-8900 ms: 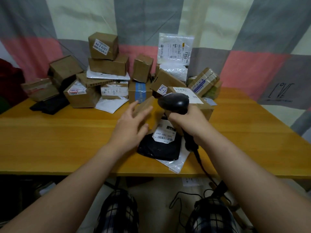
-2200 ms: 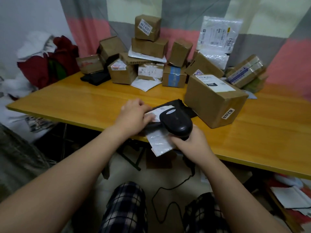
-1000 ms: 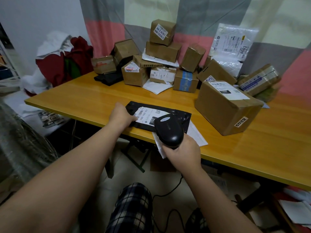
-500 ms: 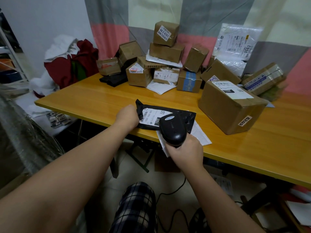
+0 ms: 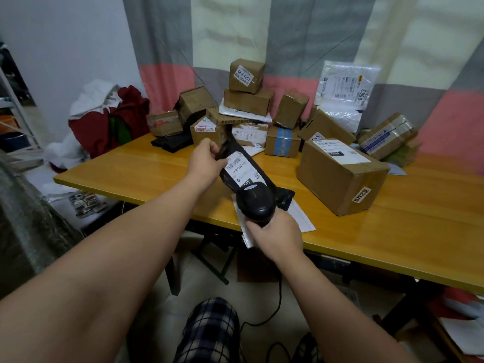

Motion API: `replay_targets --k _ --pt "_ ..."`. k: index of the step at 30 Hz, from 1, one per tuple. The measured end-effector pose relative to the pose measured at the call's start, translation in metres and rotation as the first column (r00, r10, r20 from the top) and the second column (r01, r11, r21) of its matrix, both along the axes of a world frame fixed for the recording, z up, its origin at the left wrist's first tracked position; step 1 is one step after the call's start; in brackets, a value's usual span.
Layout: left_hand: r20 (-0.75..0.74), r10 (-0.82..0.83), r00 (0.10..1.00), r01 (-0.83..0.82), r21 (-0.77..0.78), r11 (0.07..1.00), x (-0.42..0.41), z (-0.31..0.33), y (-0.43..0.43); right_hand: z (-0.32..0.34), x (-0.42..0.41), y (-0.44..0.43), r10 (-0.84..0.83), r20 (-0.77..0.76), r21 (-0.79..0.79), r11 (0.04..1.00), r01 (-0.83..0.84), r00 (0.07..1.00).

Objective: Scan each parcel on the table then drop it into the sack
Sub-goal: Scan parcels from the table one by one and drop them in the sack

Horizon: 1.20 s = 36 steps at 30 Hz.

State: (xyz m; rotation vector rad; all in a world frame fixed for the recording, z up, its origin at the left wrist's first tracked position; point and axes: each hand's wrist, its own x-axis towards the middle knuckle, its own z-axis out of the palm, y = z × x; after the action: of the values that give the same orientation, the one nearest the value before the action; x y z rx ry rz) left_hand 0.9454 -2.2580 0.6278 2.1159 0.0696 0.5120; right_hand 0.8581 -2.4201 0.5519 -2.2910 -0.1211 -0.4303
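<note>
Right now your left hand [image 5: 207, 161] pinches the top edge of the black parcel [image 5: 280, 196], a soft, glossy plastic mailer bag that creases and droops under its own weight. You hold that end up above the worktop [image 5: 392, 231], so the bag slants from your fingers down toward your right side. Its crumpled lower end sits by a white padded envelope [image 5: 301, 218] at the near edge. A white rectangular label [image 5: 239, 169] with barcodes and the print 102-102 faces up on the bag, just right of your left thumb. Your right hand [image 5: 275, 237] is wrapped round the grip of the scanner [image 5: 255, 203], a rounded matt black plastic gun. Its head lies over the lower part of the bag, just below the label, and a black cable hangs from its handle. The worktop is smooth, yellow-brown wood with a faint sheen. To the right of the bag stands a large brown cardboard carton [image 5: 340, 176], taped, with a white label on top. Behind it, against the striped curtain, is a heap of smaller cartons [image 5: 248, 100] and a clear-white plastic mailer [image 5: 345, 85] leaning upright. A coarse grey woven cloth [image 5: 26, 218] fills the left edge, below the worktop.
</note>
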Motion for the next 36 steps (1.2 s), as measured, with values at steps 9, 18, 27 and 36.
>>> replay_targets --k 9,18,27,36 --pt "0.195 -0.26 0.946 0.253 0.064 0.966 -0.013 0.023 0.006 0.049 -0.02 -0.025 0.053 0.114 0.389 0.917 -0.093 0.992" --pt "0.222 -0.264 0.939 0.281 -0.048 0.959 -0.017 0.014 0.015 0.032 -0.023 -0.026 0.111 0.051 0.292 0.949 -0.121 0.992" --pt "0.229 -0.232 0.945 0.244 -0.025 0.969 -0.017 0.01 0.019 0.031 -0.021 -0.021 0.106 0.051 0.268 0.957 -0.116 0.993" --pt "0.31 0.025 0.951 0.045 -0.218 0.975 -0.024 0.013 0.035 0.006 -0.017 0.009 0.141 -0.115 0.085 0.988 -0.132 0.983"
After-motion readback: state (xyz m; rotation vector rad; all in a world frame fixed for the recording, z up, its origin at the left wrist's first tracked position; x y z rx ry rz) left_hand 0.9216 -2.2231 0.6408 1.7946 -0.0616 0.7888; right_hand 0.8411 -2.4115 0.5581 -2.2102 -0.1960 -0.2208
